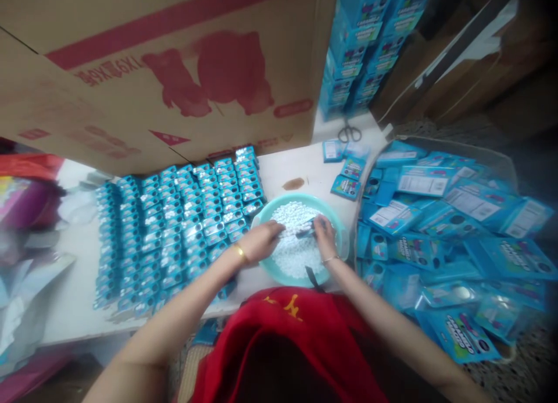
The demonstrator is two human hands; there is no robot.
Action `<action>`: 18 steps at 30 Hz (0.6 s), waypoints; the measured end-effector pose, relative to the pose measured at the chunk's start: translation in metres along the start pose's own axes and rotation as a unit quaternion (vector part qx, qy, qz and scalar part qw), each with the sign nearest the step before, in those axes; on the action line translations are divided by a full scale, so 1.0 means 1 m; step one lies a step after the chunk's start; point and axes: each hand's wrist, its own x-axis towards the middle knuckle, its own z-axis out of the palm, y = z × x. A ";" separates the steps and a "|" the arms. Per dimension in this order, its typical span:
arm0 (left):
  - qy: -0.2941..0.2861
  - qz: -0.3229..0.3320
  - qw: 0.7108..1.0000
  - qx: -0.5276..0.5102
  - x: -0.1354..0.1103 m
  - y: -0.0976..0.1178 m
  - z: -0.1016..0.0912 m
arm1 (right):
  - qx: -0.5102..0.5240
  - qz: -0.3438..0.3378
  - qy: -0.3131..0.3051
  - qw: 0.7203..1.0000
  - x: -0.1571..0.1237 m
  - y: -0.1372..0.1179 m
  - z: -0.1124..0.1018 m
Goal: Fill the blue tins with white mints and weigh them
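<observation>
A pale turquoise basin (342, 217) full of small white pellets (296, 257) sits on the white table in front of me. My left hand (263, 241) reaches over its left side, fingers drawn together at the pellets; what they hold, if anything, is hidden. Over the right side, my right hand (325, 236) pinches a small dark, flat-looking piece (305, 231), too blurred to name, just above the pellets. A black strip (312, 275) leans at the basin's near rim.
Rows of small blue boxes (174, 234) stand left of the basin. A large cardboard carton (174, 83) rises behind them. Blue packets (418, 252) fill a clear bin at right. Scissors (349, 134) and stacked blue boxes (355, 54) are at the back.
</observation>
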 end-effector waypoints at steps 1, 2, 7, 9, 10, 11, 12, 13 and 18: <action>-0.008 -0.017 1.000 0.025 0.003 0.007 -0.002 | -0.003 0.010 0.005 1.000 -0.001 -0.002 0.000; -0.019 -0.034 0.998 0.049 0.006 0.015 -0.004 | -0.006 0.016 0.008 1.000 -0.001 -0.003 0.000; -0.075 -0.081 0.982 0.155 0.019 0.051 -0.009 | 0.028 0.035 0.007 0.999 -0.002 -0.004 -0.002; -0.078 -0.077 0.977 0.185 0.023 0.060 -0.009 | 0.059 0.030 -0.005 0.998 -0.002 -0.002 -0.001; -0.077 -0.073 0.975 0.195 0.024 0.063 -0.008 | 0.069 0.029 -0.008 0.997 -0.001 -0.001 -0.001; -0.072 -0.069 0.974 0.203 0.024 0.064 -0.008 | 0.073 0.030 -0.008 0.997 -0.001 0.000 -0.001; -0.064 -0.065 0.974 0.207 0.024 0.063 -0.008 | 0.075 0.035 -0.006 0.997 0.000 0.001 -0.001; -0.053 -0.061 0.975 0.207 0.022 0.061 -0.008 | 0.079 0.042 -0.005 0.996 0.001 0.002 -0.001; 0.033 -0.071 0.985 0.157 0.016 0.013 0.006 | 0.151 0.069 -0.014 0.986 0.003 0.005 -0.008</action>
